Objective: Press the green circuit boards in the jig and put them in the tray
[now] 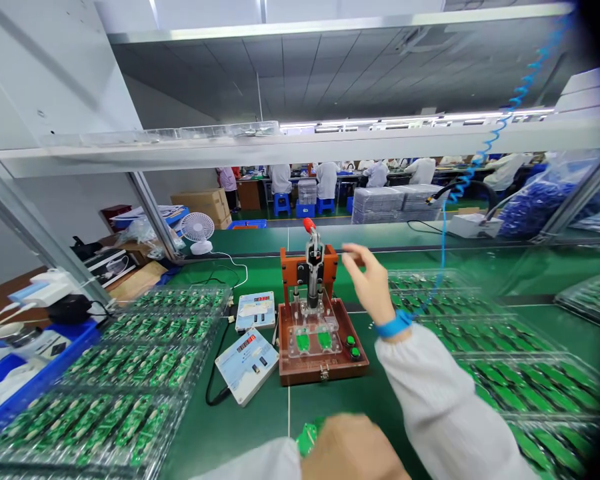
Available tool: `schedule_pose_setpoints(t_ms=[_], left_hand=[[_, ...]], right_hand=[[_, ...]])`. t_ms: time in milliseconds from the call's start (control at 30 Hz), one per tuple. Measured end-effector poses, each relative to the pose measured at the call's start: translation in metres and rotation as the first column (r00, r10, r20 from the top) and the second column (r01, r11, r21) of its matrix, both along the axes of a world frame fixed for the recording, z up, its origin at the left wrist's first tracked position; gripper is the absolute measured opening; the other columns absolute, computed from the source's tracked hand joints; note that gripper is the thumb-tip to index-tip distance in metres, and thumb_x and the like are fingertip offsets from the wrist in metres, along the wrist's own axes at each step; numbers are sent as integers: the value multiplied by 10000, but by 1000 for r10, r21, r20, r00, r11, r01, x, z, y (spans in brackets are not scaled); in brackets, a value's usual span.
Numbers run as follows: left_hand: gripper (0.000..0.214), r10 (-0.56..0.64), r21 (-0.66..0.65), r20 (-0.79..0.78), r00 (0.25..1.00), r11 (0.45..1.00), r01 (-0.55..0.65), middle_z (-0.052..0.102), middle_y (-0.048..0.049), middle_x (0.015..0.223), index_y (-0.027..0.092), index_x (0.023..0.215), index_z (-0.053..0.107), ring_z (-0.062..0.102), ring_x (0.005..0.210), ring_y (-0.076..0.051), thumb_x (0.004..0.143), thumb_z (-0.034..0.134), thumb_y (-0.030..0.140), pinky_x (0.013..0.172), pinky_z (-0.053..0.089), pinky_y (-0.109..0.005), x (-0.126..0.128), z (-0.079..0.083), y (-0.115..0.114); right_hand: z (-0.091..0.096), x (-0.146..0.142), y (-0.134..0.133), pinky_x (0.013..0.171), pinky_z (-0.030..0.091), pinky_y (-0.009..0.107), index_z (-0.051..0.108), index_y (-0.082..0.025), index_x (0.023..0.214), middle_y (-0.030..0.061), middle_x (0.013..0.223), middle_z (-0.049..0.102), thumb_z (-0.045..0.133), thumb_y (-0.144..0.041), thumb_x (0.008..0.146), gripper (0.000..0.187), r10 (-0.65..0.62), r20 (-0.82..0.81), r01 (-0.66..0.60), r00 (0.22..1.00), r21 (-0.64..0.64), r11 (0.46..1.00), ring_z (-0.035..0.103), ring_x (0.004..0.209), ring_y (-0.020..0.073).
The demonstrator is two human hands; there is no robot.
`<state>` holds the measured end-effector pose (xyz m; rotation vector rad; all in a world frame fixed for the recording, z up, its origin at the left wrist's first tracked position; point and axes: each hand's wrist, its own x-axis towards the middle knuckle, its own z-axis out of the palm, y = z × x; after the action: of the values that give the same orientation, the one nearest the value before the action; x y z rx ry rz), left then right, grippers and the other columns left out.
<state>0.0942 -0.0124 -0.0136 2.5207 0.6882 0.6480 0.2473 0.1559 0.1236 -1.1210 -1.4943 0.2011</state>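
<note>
My right hand (pixel 373 283), with a blue wristband (pixel 394 325), is raised just right of a toggle-clamp test fixture (pixel 324 375). Its fingers are loosely bent and apart, nothing shows in them, and a gap separates them from the red-tipped clamp handle (pixel 309 225). Two green circuit boards (pixel 325 340) lie side by side in the clear holder under the clamp. Low in the view, my left hand (pixel 353 448) is smeared by motion with its fingers hidden. Another green circuit board (pixel 307 439) shows right beside it; whether the hand grips it is unclear.
Left of the fixture are two display boxes (pixel 247 365). Clear trays of circuit boards (pixel 125 420) stand at left, more trays (pixel 530 387) at right. A small fan (pixel 198 230) is behind; a coiled blue hose (pixel 493 137) hangs at right. People (pixel 327 180) sit beyond the bench.
</note>
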Motion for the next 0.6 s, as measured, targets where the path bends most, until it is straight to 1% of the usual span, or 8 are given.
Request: schedule_pose_setpoints(t_ms=[67, 100, 133, 200, 267, 367, 500, 600], left_hand=[[427, 230, 49, 69, 971, 971, -234, 609, -91, 751, 181, 788, 613, 581, 769, -226, 1085, 320, 275, 717, 492, -382, -25, 13, 31], [429, 406, 92, 154, 901, 902, -423, 571, -67, 690, 192, 707, 562, 557, 712, -213, 1074, 351, 262, 669, 459, -361, -38, 18, 46], [403, 516, 116, 233, 824, 827, -550, 558, -50, 675, 197, 682, 530, 549, 698, -206, 1061, 405, 259, 653, 441, -347, -49, 22, 59], [264, 616, 112, 308, 725, 734, -670, 629, -56, 811, 190, 795, 600, 595, 807, -218, 1029, 495, 255, 725, 480, -351, -67, 26, 80], [160, 655, 91, 296, 695, 705, -703, 671, -85, 1066, 194, 1070, 670, 615, 1018, -257, 1009, 548, 277, 879, 517, -411, -75, 23, 91], [329, 679, 63, 221, 700, 706, -705, 614, -111, 1323, 224, 1324, 629, 547, 1250, -304, 1027, 529, 324, 1058, 472, -520, -74, 13, 95], [279, 658, -2, 253, 709, 733, -680, 591, -111, 1379, 235, 1239, 662, 492, 1351, -308, 1032, 493, 316, 1133, 428, -555, -69, 6, 94], [229, 671, -77, 342, 658, 718, -692, 657, -96, 1252, 246, 1175, 664, 558, 1270, -304, 997, 551, 335, 1126, 432, -569, -68, 7, 93]], right_hand=[[-43, 6, -24, 820, 530, 422, 745, -200, 1021, 106, 986, 754, 528, -549, 1004, 412, -1, 44, 3, 999, -35, 999, 674, 898, 275], [-63, 5, -34, 806, 537, 425, 756, -208, 971, 98, 952, 758, 543, -536, 1002, 392, 15, 78, -11, 997, -54, 998, 675, 877, 275], [-81, 3, -42, 809, 542, 430, 766, -218, 962, 92, 940, 760, 548, -515, 1007, 372, 34, 112, -26, 993, -72, 997, 675, 880, 275], [-107, -5, -54, 850, 541, 450, 783, -234, 1006, 90, 972, 757, 560, -472, 1015, 326, 65, 175, -47, 982, -105, 993, 669, 937, 282], [-119, -13, -60, 896, 526, 482, 785, -244, 1066, 100, 1044, 743, 572, -434, 1016, 289, 81, 220, -52, 972, -132, 990, 646, 1020, 304], [-123, -19, -62, 952, 495, 528, 776, -238, 1045, 123, 1129, 709, 576, -405, 1015, 262, 92, 247, -52, 965, -163, 985, 596, 1106, 332], [-120, -18, -62, 1037, 449, 588, 736, -232, 1016, 130, 1215, 684, 561, -398, 1008, 242, 140, 188, -100, 972, -209, 973, 551, 1208, 355], [-119, -17, -64, 995, 517, 512, 684, -224, 1047, 115, 1179, 699, 545, -414, 1010, 238, 208, 66, -184, 976, -262, 947, 612, 1163, 318]])
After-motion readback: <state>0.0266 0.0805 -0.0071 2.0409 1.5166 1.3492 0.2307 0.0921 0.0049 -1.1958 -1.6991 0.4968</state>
